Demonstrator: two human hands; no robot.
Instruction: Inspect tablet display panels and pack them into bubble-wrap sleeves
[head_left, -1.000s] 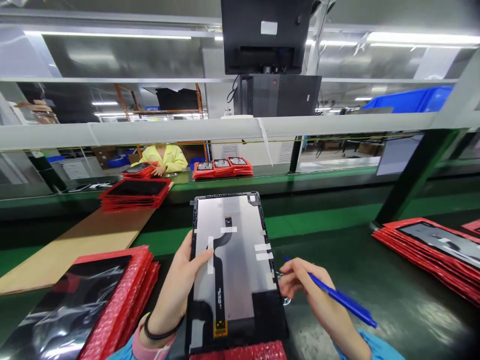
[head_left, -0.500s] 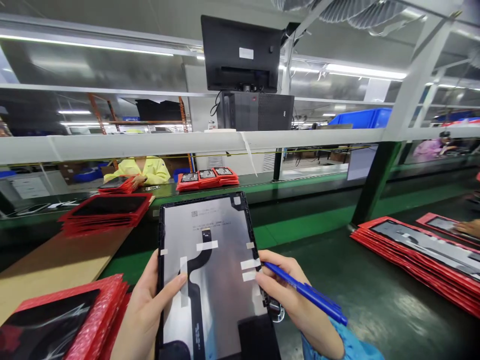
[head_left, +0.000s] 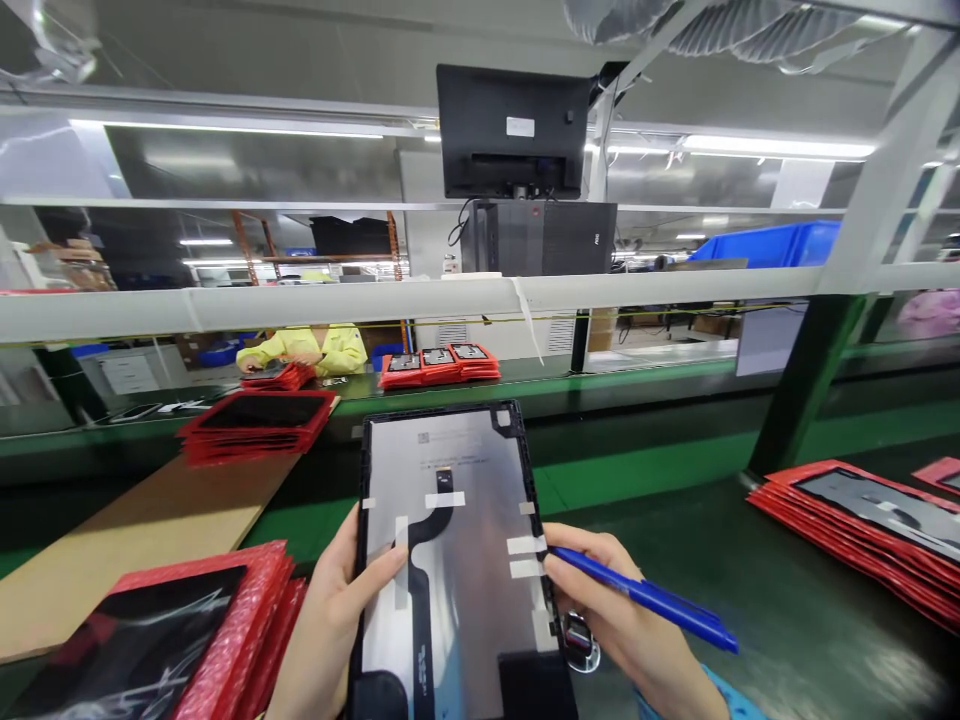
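Observation:
A tablet screen panel point(head_left: 480, 560), silvery back up, is tilted in front of me. A black flex cable point(head_left: 421, 600) and several white tape strips are on its back. My left hand point(head_left: 330, 610) grips its left edge, thumb lying on the back beside the cable. At the right edge, my right hand point(head_left: 622, 610) pinches a blue pen point(head_left: 660, 600) between thumb and fingers, fingertips against the panel's side by two tape strips. Behind the panel, partly hidden, a small dark round-based object point(head_left: 581, 645) rests on the bench.
Red bubble-wrap sleeves with screens are stacked at near left point(head_left: 247, 610), far left point(head_left: 315, 440) and right point(head_left: 840, 550). A wooden board point(head_left: 172, 510) lies on the left. A green post point(head_left: 810, 380) stands at right. Across the bench, a person in yellow point(head_left: 337, 350) handles red sleeves.
The view has swung left and slightly up, so the scene sits further right and lower. Both hands keep nearly the same hold on the panel and pen.

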